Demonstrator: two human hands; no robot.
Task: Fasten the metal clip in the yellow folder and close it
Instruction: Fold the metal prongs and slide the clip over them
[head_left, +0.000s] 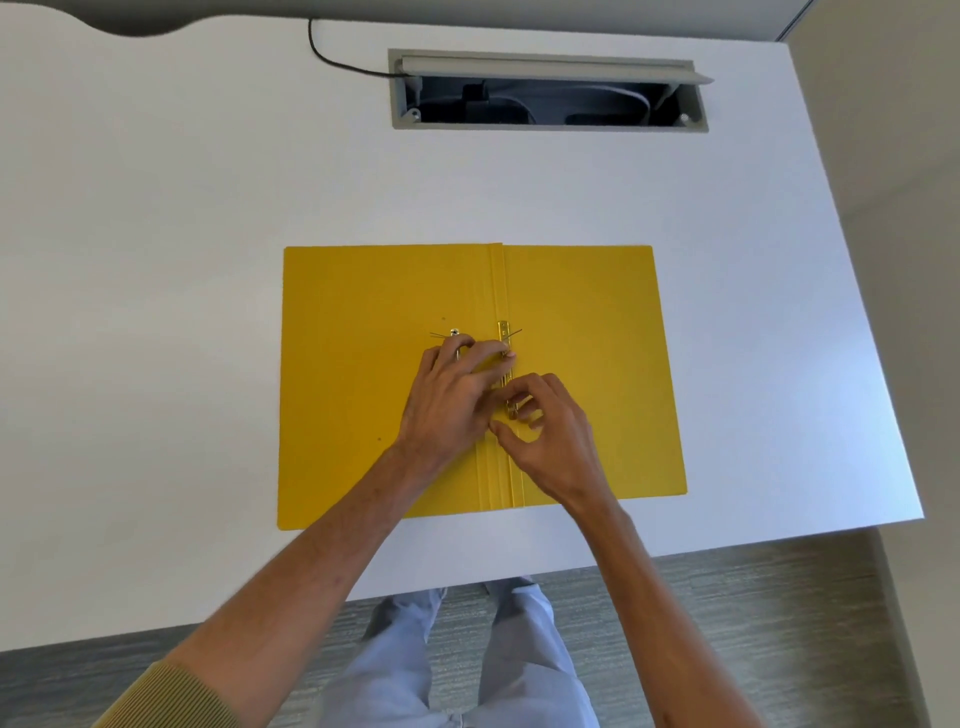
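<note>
Yellow folder (374, 374) lies open flat on white desk (156, 260), matte card covers, creased spine. Metal clip (503, 338), thin brass strip along spine, not fastened yet; closing still to do. Left hand (447, 395) presses down across the fold, fingertips at strip. Right hand (545, 421) pinches strip's near end, exact grip unclear.

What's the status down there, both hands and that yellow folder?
Left hand pressing on the metal clip near the spine. Right hand pinching the clip's lower end. Yellow folder open flat on the white desk. Nothing in the way.
</note>
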